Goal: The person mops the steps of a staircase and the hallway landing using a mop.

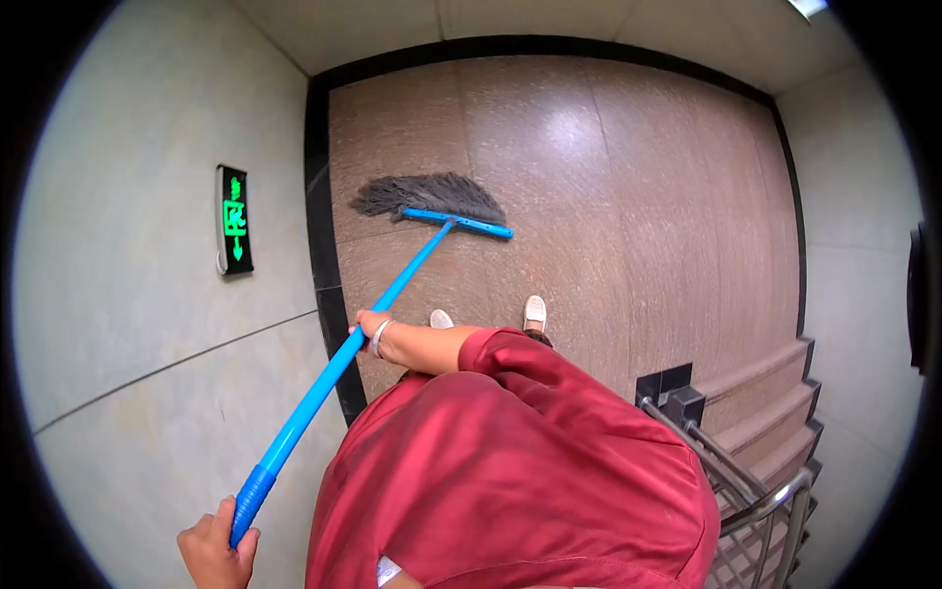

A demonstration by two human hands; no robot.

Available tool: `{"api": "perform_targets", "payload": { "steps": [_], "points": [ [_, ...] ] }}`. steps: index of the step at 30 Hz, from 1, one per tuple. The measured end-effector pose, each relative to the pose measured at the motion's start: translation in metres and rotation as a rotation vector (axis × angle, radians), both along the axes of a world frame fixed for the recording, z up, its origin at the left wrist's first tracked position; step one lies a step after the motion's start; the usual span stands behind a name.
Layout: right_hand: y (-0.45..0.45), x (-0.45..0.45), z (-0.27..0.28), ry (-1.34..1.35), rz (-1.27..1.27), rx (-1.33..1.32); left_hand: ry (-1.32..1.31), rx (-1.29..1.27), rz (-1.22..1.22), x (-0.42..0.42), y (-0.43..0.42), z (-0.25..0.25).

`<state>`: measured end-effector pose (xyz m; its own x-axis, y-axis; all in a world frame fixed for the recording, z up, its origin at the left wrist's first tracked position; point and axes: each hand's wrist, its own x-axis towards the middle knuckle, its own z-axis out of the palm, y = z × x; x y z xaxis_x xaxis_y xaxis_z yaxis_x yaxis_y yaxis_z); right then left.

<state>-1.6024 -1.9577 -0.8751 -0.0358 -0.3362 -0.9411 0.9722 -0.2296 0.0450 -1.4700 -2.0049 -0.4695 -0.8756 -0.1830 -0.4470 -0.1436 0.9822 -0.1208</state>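
A mop with a long blue handle (319, 393) runs diagonally from the lower left up to its head. My left hand (218, 548) is closed around the dark blue ribbed grip at the top end. Farther down the pole, my right hand (371, 327) wraps round it, a silvery bracelet on that wrist and the right arm reaching across my body. The grey shaggy mop head (432, 196) lies flat on the brown floor (667, 216), its strands swept to the far side of the blue crossbar (458, 223).
A lit green exit sign (235, 219) hangs on the left wall (128, 196). My white shoes (535, 312) stand just behind the mop head. At the lower right, stairs (760, 388) lead off beside a metal handrail (775, 501). Black skirting (549, 46) edges the floor.
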Motion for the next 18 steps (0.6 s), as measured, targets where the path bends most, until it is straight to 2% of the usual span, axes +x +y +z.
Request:
{"api": "perform_targets", "payload": {
  "steps": [4,7,11,13,15,18],
  "points": [
    [0.08,-0.03,-0.012,0.005,-0.248,0.061,0.035,0.022,-0.123,-0.036,0.057,-0.01],
    [0.153,-0.056,-0.026,0.067,-0.438,0.092,0.159,0.082,-0.298,-0.06,0.1,-0.036],
    [0.266,-0.086,-0.058,0.204,-0.715,0.118,0.128,0.085,-0.487,-0.097,0.166,-0.075],
    [0.33,-0.095,-0.06,0.27,-0.749,0.201,0.114,0.097,-0.599,-0.118,0.204,-0.094],
    [0.386,-0.098,-0.085,0.317,-0.856,0.218,0.097,0.128,-0.692,-0.14,0.237,-0.117],
    [0.468,-0.087,-0.102,0.302,-0.961,0.314,0.086,0.178,-0.836,-0.165,0.286,-0.147]
  ]
}}
